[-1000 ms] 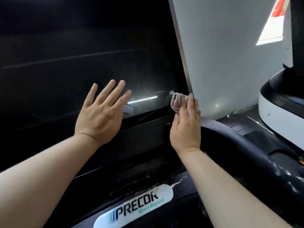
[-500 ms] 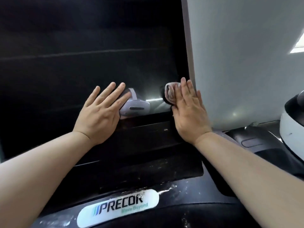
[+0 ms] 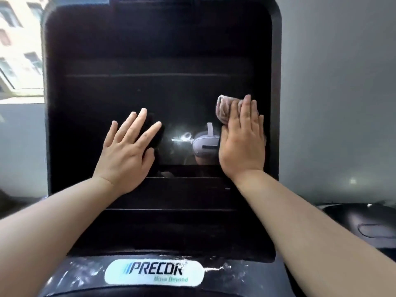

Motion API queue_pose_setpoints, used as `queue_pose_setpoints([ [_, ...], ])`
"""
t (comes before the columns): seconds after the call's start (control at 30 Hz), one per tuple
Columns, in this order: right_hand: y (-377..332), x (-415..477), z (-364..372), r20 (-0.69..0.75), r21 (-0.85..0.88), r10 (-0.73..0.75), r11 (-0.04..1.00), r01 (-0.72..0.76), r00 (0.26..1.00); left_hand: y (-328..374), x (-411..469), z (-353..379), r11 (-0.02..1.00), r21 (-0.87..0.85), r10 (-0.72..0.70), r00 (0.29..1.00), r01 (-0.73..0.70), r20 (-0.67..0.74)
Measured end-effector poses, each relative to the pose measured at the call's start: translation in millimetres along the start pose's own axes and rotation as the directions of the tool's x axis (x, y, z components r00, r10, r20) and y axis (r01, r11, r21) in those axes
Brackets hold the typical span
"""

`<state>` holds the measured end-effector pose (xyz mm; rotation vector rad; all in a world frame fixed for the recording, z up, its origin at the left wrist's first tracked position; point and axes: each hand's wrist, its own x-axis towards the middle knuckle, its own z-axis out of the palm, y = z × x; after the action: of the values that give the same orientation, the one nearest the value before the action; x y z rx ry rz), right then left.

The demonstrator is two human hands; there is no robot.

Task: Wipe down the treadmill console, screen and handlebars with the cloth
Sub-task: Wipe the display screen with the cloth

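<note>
Squarely across the middle of the frame stands the treadmill console [image 3: 160, 28], a tall black panel with rounded upper corners that runs from the top edge down to the lower third. To the right of it, a plain grey wall [image 3: 338, 103] fills the right side. Set in the console's face is the dark, glossy screen [image 3: 150, 93], crossed by faint horizontal lines. In the upper left corner a window [image 3: 19, 50] shows a pale building outside. At the lower right edge sits a black moulded part of the machine [image 3: 364, 224]; which part it is cannot be told. Along the bottom centre, on a scuffed black ledge, is a white oval logo plate [image 3: 154, 273] reading PRECOR. Two bare forearms reach up from the lower corners. The left hand [image 3: 128, 151] lies flat on the screen left of centre, its fingers [image 3: 137, 123] straight and spread, holding nothing. The right hand [image 3: 242, 144] is right of centre, near the console's right border, with its fingers [image 3: 246, 110] straight and close together, pressing the cloth [image 3: 225, 108] against the screen. The cloth is a small pinkish-grey wad, mostly under those fingers, bunching out above and to the left of them. Between the two hands the glass reflects a white headset [image 3: 205, 144] beside a bright glare spot.
</note>
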<state>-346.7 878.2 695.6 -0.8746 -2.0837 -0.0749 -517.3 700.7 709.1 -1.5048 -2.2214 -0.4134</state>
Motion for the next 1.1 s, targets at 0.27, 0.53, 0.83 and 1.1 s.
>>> queue_pose_setpoints([
  [0.27, -3, -30, 8, 0.246, 0.081, -0.713, 0.690, 0.719, 0.657, -16, -10, -9, 0.990, -0.080, -0.107, 0.991, 0.113, 0.079],
  [0.53, -24, 51, 13, -0.042, 0.038, -0.064, 0.997, 0.065, 0.997, -21, -21, -18, 0.986, -0.070, -0.144, 0.985, 0.151, 0.098],
  [0.83, -27, 20, 15, 0.204, 0.053, -0.683, 0.723, 0.689, 0.701, -23, -21, -20, 0.956, -0.133, -0.243, 0.960, 0.261, 0.142],
  [1.1, -63, 63, 25, -0.067, 0.083, -0.072, 0.994, 0.077, 0.995, -28, -30, -22, 0.962, -0.126, -0.224, 0.962, 0.244, 0.156],
])
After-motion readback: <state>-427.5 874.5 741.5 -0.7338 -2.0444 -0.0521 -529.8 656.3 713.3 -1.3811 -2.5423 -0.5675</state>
